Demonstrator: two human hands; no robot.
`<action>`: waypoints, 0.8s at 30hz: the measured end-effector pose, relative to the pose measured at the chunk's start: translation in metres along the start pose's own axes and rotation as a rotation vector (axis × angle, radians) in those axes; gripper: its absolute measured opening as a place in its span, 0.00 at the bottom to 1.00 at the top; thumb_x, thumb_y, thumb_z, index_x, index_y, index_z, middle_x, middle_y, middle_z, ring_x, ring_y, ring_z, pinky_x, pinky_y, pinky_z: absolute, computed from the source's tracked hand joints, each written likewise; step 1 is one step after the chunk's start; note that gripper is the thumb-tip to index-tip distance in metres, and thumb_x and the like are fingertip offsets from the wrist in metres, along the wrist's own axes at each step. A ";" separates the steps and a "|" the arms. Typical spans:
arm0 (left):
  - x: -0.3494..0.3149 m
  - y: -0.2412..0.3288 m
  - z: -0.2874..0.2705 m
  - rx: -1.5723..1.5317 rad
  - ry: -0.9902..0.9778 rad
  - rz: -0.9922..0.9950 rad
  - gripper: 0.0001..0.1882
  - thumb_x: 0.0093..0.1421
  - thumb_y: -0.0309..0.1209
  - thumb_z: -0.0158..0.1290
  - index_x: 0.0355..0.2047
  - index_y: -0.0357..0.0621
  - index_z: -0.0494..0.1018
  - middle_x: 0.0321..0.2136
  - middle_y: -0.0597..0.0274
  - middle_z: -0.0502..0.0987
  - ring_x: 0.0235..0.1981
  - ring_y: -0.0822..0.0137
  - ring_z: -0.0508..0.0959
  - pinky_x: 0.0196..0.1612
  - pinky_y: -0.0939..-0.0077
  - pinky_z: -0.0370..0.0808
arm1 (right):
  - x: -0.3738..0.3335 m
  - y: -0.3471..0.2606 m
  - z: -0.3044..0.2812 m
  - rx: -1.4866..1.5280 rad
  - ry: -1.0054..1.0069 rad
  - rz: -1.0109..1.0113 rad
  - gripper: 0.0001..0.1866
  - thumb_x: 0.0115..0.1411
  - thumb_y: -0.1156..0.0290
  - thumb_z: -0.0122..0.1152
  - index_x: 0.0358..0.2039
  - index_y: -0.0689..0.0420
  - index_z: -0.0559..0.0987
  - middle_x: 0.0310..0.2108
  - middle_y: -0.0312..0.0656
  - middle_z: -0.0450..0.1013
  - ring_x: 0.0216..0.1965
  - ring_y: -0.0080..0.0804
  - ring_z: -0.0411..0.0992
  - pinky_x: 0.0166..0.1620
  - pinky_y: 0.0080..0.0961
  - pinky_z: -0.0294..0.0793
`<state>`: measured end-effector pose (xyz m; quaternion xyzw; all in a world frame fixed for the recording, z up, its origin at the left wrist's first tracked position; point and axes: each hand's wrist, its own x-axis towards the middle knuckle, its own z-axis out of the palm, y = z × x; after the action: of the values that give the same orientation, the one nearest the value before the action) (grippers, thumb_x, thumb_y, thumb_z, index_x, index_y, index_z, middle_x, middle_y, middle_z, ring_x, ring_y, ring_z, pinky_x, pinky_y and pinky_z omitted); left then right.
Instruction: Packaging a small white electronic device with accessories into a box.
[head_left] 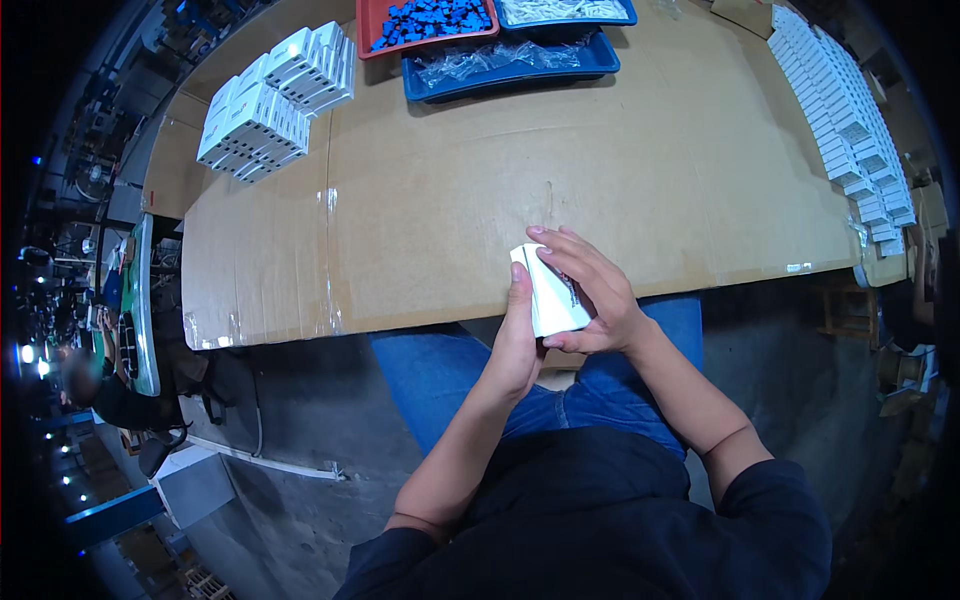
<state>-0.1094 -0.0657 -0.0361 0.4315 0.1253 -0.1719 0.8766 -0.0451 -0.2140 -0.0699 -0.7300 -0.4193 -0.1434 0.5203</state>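
Note:
Between my two hands is a small white box point(556, 300), held over the table's near edge and above my lap. My left hand point(515, 335) grips its left side, the thumb pointing up along the edge. From the right, my right hand point(603, 298) closes on the box, with its fingers across the far part and its thumb at the near end. Dark print shows on the box's right side, partly hidden by the fingers.
A brown cardboard sheet point(430, 220) covers the table. White boxes point(255, 125) are stacked at the far left, with long rows of white boxes point(840, 120) at the right. At the back, a red tray point(366, 25) holds blue pieces; blue trays point(515, 88) hold clear plastic and white pieces.

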 end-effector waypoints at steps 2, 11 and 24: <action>-0.001 0.001 0.001 -0.016 0.017 -0.008 0.38 0.77 0.61 0.28 0.67 0.40 0.60 0.56 0.52 0.74 0.56 0.62 0.79 0.55 0.67 0.80 | 0.000 0.000 0.002 -0.022 0.030 -0.040 0.45 0.54 0.42 0.73 0.61 0.68 0.75 0.60 0.62 0.73 0.61 0.60 0.73 0.65 0.53 0.70; 0.001 -0.001 -0.009 -0.005 0.009 -0.026 0.45 0.74 0.66 0.29 0.73 0.38 0.52 0.62 0.48 0.69 0.65 0.57 0.71 0.68 0.60 0.67 | -0.006 -0.002 0.010 0.089 0.119 0.105 0.45 0.62 0.39 0.65 0.62 0.70 0.73 0.60 0.62 0.73 0.61 0.56 0.74 0.63 0.43 0.74; 0.033 -0.020 -0.033 0.222 0.220 0.232 0.34 0.77 0.58 0.35 0.62 0.39 0.66 0.50 0.57 0.75 0.52 0.67 0.77 0.57 0.67 0.73 | -0.012 -0.008 0.008 0.220 -0.084 0.425 0.29 0.71 0.67 0.57 0.68 0.64 0.69 0.70 0.57 0.64 0.70 0.50 0.65 0.69 0.38 0.66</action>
<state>-0.0899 -0.0566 -0.0819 0.5533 0.1498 -0.0343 0.8187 -0.0603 -0.2112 -0.0756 -0.7461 -0.2907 0.0462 0.5972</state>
